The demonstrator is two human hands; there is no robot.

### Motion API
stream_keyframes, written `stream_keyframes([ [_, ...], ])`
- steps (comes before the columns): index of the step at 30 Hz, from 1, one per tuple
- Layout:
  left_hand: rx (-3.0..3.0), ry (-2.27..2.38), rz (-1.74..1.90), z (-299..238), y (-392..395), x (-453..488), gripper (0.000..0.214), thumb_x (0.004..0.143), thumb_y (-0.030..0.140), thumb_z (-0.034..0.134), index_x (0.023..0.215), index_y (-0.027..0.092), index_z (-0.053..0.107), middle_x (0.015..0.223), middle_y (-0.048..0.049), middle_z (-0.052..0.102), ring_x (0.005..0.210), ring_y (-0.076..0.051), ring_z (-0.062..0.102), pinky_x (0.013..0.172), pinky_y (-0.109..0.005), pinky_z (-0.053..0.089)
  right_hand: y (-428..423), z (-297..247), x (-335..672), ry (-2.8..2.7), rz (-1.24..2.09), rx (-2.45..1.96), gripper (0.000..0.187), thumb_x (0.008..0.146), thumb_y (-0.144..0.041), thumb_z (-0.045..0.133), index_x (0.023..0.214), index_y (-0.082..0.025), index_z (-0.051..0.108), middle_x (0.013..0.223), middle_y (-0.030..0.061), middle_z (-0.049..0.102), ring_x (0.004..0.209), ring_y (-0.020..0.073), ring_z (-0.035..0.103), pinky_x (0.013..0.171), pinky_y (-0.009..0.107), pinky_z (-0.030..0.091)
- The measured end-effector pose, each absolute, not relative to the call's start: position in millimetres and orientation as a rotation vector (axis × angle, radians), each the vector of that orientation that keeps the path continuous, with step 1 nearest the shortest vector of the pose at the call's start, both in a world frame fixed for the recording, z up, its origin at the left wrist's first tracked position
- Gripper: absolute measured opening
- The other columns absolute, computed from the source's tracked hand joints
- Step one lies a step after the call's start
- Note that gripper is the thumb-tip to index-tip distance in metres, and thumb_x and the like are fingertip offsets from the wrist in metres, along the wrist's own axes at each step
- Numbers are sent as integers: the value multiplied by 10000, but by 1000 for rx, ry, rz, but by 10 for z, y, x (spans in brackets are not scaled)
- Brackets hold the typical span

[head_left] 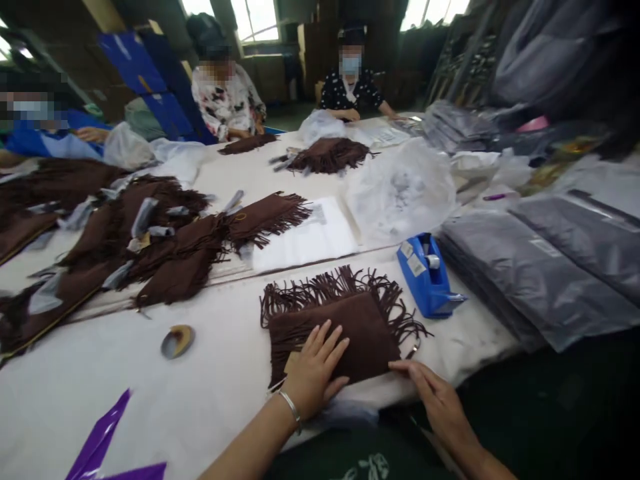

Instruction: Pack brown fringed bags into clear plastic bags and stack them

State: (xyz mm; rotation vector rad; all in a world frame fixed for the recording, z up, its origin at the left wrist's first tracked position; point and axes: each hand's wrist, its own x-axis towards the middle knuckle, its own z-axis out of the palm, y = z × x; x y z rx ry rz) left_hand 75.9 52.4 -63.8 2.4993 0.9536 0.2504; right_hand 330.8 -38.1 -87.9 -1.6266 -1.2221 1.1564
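Note:
A brown suede fringed bag (pixel 360 323) lies flat on the white table (pixel 225 380) in front of me. My left hand (pixel 315 370), with a silver bangle at the wrist, rests palm down on the bag's near left part, fingers spread and flat. My right hand (pixel 433 393) reaches in from the lower right, fingers stretched out, fingertips touching the bag's near right corner by a small metal ring. Neither hand grips anything.
A blue tape dispenser (pixel 425 273) stands right of the bag. Grey plastic mailers (pixel 540 273) are stacked at right. More brown fringed bags (pixel 165 247) pile at left. A tape roll (pixel 177 341) and purple strip (pixel 100 440) lie nearby. Three masked people sit at the far side.

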Motion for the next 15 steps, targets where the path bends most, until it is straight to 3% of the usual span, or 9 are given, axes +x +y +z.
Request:
stream_keyframes([
  [5,2690,760,76,-738,517,1118,699,803,167,524,1423,140,203,1508,-118,152,1394,-279,53,1143,-479,128,-465,-879,3519,-443,1598,-1421,533,877,-543,405,1110,-110,611,1082,168,660,1029,266,615,978,445,424],
  [10,2782,754,109,-892,522,1209,613,828,83,422,1410,129,237,1485,-122,227,1388,-254,115,1135,-458,197,-330,-786,3545,-118,2025,-1128,733,841,-667,315,1150,-56,578,1164,235,602,1061,277,600,987,452,407],
  [15,2786,728,181,-768,519,1103,695,755,37,431,1413,131,228,1466,-110,297,1384,-231,165,1109,-466,289,43,-766,3323,-341,2036,-820,838,827,-718,95,1228,-121,526,1270,165,548,1167,240,523,1030,450,344],
])
